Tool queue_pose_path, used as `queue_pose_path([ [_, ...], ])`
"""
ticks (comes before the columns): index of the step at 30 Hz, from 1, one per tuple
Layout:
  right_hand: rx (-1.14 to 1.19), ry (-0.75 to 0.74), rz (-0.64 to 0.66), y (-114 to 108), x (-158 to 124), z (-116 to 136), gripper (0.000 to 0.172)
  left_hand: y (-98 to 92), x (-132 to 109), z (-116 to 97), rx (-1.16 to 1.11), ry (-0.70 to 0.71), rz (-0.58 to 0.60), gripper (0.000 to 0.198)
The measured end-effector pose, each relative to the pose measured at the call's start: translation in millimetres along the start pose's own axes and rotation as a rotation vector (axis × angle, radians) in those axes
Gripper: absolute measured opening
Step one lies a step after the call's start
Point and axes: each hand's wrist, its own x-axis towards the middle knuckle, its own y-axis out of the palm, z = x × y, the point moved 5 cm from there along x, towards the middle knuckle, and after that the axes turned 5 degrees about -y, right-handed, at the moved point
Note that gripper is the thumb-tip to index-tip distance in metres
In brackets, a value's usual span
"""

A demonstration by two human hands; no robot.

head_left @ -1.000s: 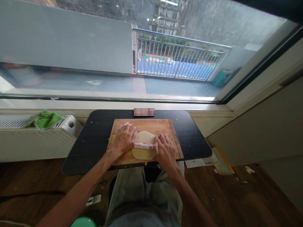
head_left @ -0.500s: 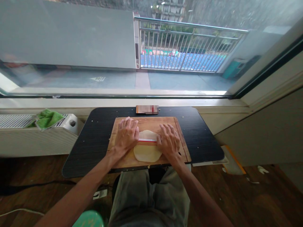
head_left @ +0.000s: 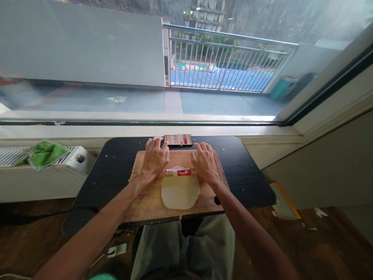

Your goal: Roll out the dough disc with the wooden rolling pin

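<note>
A rolling pin [head_left: 178,172] with a red and white printed label lies crosswise on a wooden cutting board [head_left: 140,210]. Beneath it is a flat, pale round of dough [head_left: 180,192], most of it on the near side of the pin. My left hand [head_left: 155,156] rests over the pin's left end, fingers stretched forward and slightly bent. Over the right end lies my right hand [head_left: 205,160], its fingers also extended rather than wrapped round. Both palms hide the pin's ends.
The board sits on a black table [head_left: 247,182] against the window sill. A phone [head_left: 178,140] lies beyond the board. To the left, a green cloth [head_left: 48,153] drapes over a white radiator [head_left: 37,179]. A power strip [head_left: 117,250] is on the floor.
Both hands and the rolling pin have moved forward, from the middle of the dough to near its far edge. The pin has turned, showing its printed label. The view has shifted slightly.
</note>
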Motion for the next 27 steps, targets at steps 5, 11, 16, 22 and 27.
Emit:
queue_pose_path([
  [5, -0.050, -0.028, 0.060, 5.3, -3.1, 0.2, 0.052, 7.4, -5.7, 1.4, 0.063, -0.011, 0.021, 0.045],
  [11, -0.136, 0.011, 0.085, 8.8, -38.8, 2.8, 0.061, 3.5, -33.7, -5.8, 0.072, -0.020, 0.081, 0.045],
  [16, -0.150, 0.072, 0.024, 6.4, -70.3, 8.9, 0.062, -4.7, -64.5, -13.3, 0.107, -0.076, 0.150, 0.044],
  [22, -0.117, 0.090, -0.064, 6.4, -85.7, 11.2, 0.060, -14.7, -83.2, -22.0, 0.131, -0.057, 0.096, 0.034],
  [27, -0.110, 0.097, -0.095, 5.9, -69.7, 8.9, 0.057, -8.4, -67.3, -17.1, 0.109, -0.042, 0.079, 0.033],
])
